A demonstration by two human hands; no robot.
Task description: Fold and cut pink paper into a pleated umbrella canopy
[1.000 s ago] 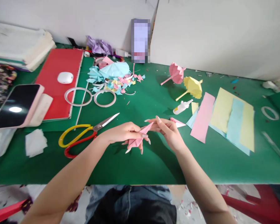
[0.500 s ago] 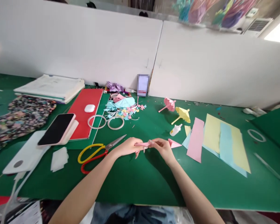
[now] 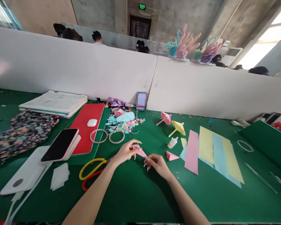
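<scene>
A folded pink paper piece (image 3: 140, 151) is held between my two hands above the green table. My left hand (image 3: 126, 152) pinches its wider upper end, and my right hand (image 3: 156, 164) grips its narrow tip. Just right of my right hand lies another pink folded cone (image 3: 172, 156). Beyond it are a small white glue bottle (image 3: 172, 142), a yellow paper umbrella (image 3: 178, 128) and a pink paper umbrella (image 3: 165, 118). Scissors with yellow and red handles (image 3: 92, 165) lie left of my left hand, their blades partly hidden behind it.
Pink strips (image 3: 191, 152) and yellow sheets (image 3: 206, 144) lie at right. Paper scraps (image 3: 124, 121), two tape rings (image 3: 116, 136), a red folder (image 3: 87, 125) and a phone (image 3: 60, 144) are at left. A white partition (image 3: 96, 72) stands behind; heads show beyond it.
The view has tilted up, showing more of the room. The pink piece between my hands has turned, its wide end now up and left, and my hands sit slightly apart along it.
</scene>
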